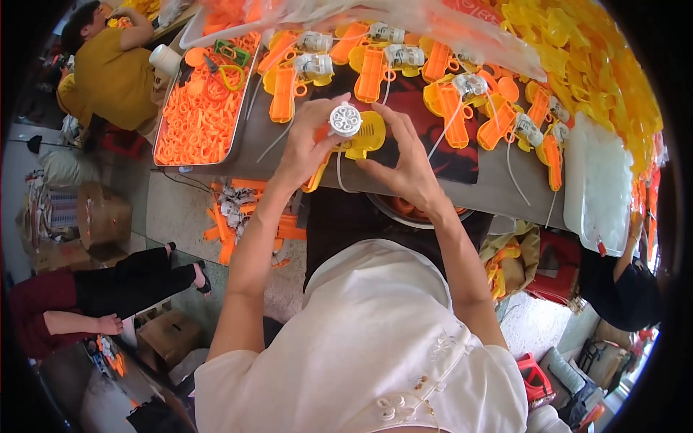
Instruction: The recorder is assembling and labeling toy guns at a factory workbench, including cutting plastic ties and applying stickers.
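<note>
Our grey tabletop (pixel 249 151) crosses the scene, with a heap of yellow parts (pixel 613 79) rising well to the right of a metal tray (pixel 243 108) filled with small orange pieces (pixel 193 119). To the right of the tray, orange-and-yellow toy guns (pixel 369 72) lie spread out, several trailing pale cords. Near us, just right of the tray, our left hand (pixel 305 137) is closed around a yellow-shelled toy gun (pixel 369 136); our right hand (pixel 408 162), farther right of the tray, stands wide, thumb and fingers parted beside the shell, though we cannot tell whether they touch it. A white round part (pixel 345 120) sits by our left fingertips, its patterned face toward us. Should that one-handed grip slacken, we judge, the white part could tip from the shell and drop. Smallest of all, a thin white cord (pixel 339 173) hangs below the gun, right of the tray; it could snag on our right thumb or the tabletop's edge and pull something loose.
</note>
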A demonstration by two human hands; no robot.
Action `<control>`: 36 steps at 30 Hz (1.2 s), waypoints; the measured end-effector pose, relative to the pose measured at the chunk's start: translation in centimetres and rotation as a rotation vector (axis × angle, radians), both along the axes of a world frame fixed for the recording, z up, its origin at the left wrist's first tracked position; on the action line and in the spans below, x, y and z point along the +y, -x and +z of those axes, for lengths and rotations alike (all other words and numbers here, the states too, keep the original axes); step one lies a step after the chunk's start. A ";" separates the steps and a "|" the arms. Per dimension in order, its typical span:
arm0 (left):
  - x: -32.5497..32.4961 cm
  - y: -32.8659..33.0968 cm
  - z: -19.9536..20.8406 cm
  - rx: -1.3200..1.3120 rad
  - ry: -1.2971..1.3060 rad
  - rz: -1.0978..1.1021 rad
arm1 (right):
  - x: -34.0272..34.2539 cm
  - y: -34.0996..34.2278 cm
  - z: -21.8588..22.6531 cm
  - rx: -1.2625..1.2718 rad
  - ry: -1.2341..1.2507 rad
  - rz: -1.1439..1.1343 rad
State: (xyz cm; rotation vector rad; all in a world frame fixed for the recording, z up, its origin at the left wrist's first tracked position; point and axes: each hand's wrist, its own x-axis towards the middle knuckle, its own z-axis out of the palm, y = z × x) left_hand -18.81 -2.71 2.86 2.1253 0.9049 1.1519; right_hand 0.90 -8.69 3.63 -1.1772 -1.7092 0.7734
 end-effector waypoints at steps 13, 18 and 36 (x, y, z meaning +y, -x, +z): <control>2.0 -1.0 3.1 0.111 0.219 -0.220 | 0.4 -2.2 1.9 0.090 0.102 -0.008; 2.3 -1.3 3.3 0.081 0.243 -0.257 | 0.8 -2.5 1.7 0.047 0.084 -0.024; 1.1 -2.6 5.1 0.402 -0.121 -0.181 | 0.4 -1.7 2.0 0.015 0.082 -0.095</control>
